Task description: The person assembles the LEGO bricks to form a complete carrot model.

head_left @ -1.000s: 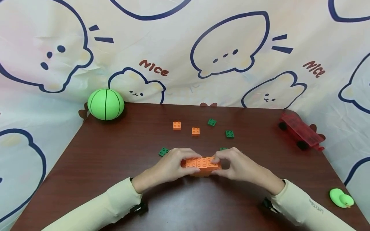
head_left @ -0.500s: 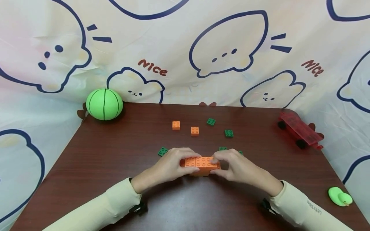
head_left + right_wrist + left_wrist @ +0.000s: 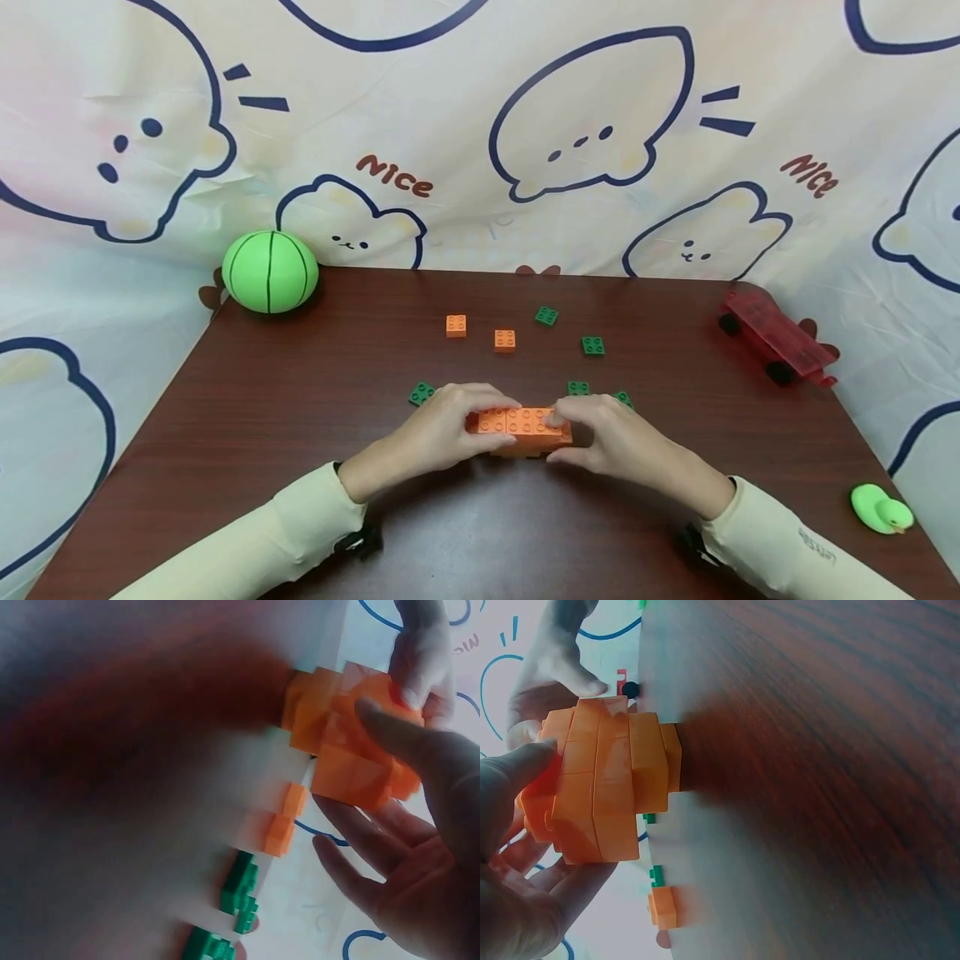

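A stack of orange toy building bricks (image 3: 525,422) stands near the middle of the table, its studs facing up. In the left wrist view the stack (image 3: 615,780) is wide above and steps in to a narrow base. My left hand (image 3: 452,427) grips its left end, thumb on the near side and fingers behind. At the right end is my right hand (image 3: 618,437), fingers curled about the stack, with a fingertip on top and the thumb low at the near side. The right wrist view shows that thumb (image 3: 386,724) in front of the stack.
Two loose orange bricks (image 3: 505,340) lie beyond the hands, with several green bricks (image 3: 593,346) scattered around. A green ball (image 3: 271,272) sits at the back left, a red toy car (image 3: 780,335) at the back right, and a green toy duck (image 3: 881,509) near the right edge.
My right hand has shifted slightly, its thumb easing away from the stack's near face. The left hand and the stack stay nearly still. The head view has shifted a little.
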